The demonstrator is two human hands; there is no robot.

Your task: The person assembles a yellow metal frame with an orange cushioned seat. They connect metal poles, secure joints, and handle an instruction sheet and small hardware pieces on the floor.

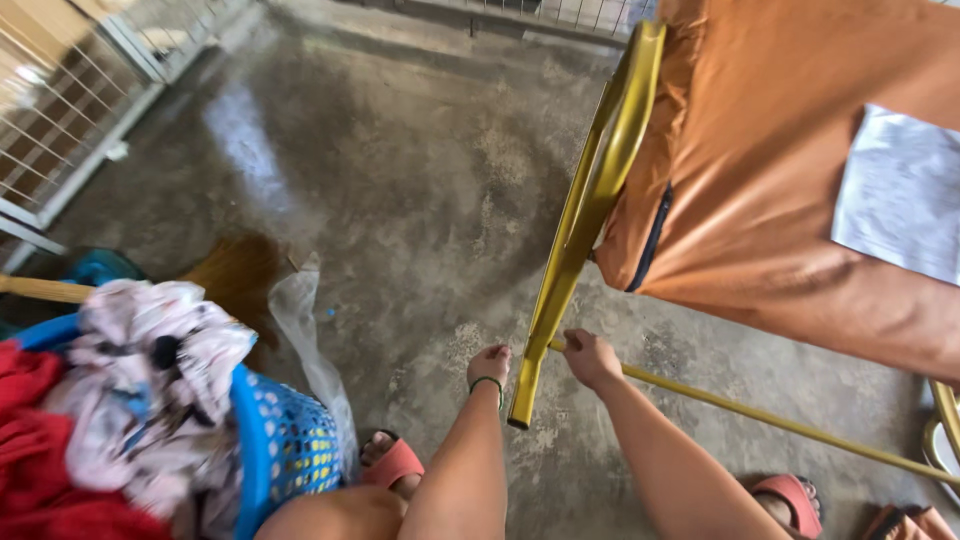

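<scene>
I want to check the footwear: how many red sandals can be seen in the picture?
2. One red sandal is on the concrete floor beside the blue basket; the other sandal is at bottom right, partly hidden by the right forearm.

A single head-worn camera looks steeply down from close above the person's forearms, facing forward over the concrete floor (420, 180). Both hands sit low at centre, the yellow frame (590, 200) rising up-right from their grip.
</scene>
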